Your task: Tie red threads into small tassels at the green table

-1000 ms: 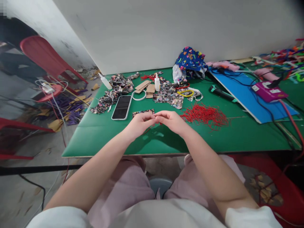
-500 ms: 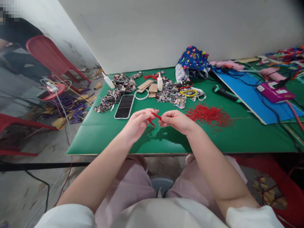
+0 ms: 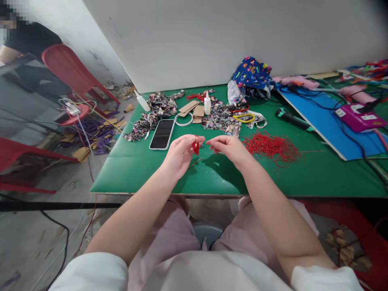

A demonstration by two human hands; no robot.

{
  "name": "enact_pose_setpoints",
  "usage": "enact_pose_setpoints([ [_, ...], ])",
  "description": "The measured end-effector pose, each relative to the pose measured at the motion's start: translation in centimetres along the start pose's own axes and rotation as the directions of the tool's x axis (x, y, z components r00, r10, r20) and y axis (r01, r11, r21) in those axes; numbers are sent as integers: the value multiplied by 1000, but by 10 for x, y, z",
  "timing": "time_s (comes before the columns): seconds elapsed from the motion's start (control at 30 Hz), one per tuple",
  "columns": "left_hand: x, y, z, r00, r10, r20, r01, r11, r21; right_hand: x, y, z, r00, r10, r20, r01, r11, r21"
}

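Note:
Above the green table (image 3: 136, 169), my left hand (image 3: 179, 153) pinches a small bunched red strip (image 3: 196, 148) between thumb and fingers. Part of the strip is hidden by the fingertips. My right hand (image 3: 228, 148) is just to the right, a small gap from the left fingertips. Its thumb and fingers are drawn together; whatever they may hold is too small to make out. A loose heap of thin red cords (image 3: 271, 147) lies right of my right hand. One thin cord end (image 3: 195, 163) shows on the table below my left hand.
A phone (image 3: 163, 134), a white tape roll (image 3: 184, 119), cardboard pieces (image 3: 198, 112), glue bottles (image 3: 207, 104), yellow-handled scissors (image 3: 244, 117) and patterned fabric (image 3: 221, 122) lie beyond my hands. To the right are a black-and-green tool (image 3: 292, 119), a blue board (image 3: 318, 125) and a purple power strip (image 3: 359, 117).
My right hand has come away from the red strip, which it was stretching. The strip is now bunched at my left fingertips. The view has shifted slightly.

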State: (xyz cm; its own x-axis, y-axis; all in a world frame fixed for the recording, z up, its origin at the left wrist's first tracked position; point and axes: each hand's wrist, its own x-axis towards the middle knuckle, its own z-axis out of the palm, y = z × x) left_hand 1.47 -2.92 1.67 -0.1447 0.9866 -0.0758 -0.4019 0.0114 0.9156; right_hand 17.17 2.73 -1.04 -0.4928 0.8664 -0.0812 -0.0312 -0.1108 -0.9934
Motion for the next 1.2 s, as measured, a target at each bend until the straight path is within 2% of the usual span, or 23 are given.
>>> enact_pose_setpoints([
  [0.07, 0, 0, 3, 1000, 27, 6, -27, 998, 51, -2, -4, 2, 996, -73, -51, 70, 996, -59],
  [0.2, -1, 0, 12, 997, 76, 34, -79, 993, 93, -8, -12, 8, 986, -167, 9, 167, 983, -80],
  [0.3, -1, 0, 18, 993, 105, 60, -110, 990, 85, -9, -13, 9, 980, -198, -23, 197, 980, -38],
  [0.47, -2, 2, 24, 988, 102, 120, -111, 991, 74, -10, -15, 12, 976, -210, -63, 213, 976, 46],
  [0.63, -5, 3, 28, 978, 115, 175, -127, 990, 57, -16, -23, 16, 975, -215, -52, 220, 969, 112],
  [0.93, -10, 6, 37, 966, 148, 212, -156, 988, 21, -21, -20, 15, 968, -251, -10, 250, 961, 121],
  [1.2, -11, 1, 41, 960, 153, 235, -152, 988, -25, -23, -21, 18, 973, -231, -9, 226, 944, 240],
])
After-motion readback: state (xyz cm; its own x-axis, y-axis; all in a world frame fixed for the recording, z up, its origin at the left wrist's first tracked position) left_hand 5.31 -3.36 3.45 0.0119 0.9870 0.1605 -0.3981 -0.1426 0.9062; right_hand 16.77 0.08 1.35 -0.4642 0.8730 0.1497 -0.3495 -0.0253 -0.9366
